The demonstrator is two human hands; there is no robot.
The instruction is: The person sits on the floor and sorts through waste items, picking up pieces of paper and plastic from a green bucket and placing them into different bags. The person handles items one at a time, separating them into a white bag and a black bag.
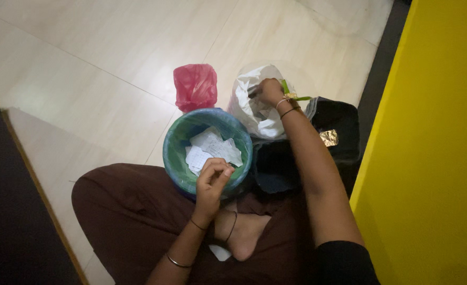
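1. On the right, a yellow wall (434, 153) runs the full height of the view and closes that side; a dark mat (6, 211) bounds the left, and pale floor tiles (101, 58) lie open ahead and to the left.
2. Wedged against the yellow wall, a black bag (339, 132) sits open, a crumpled bit of gold foil (328, 138) on its edge.
3. A blue bin (208, 150) with a green liner stands just before the person's crossed legs and holds torn white paper scraps (212, 150).
4. A white plastic bag (257, 105) stands touching the bin's far right side, its mouth open.
5. A pink plastic bag (195, 86) stands just behind the bin.
6. The right hand (269, 91) reaches into the white bag's mouth, fingers curled on something; what it is cannot be told.
7. The left hand (213, 177) hovers over the bin's near rim, fingertips pinched narrowly; whether it holds a scrap cannot be told.
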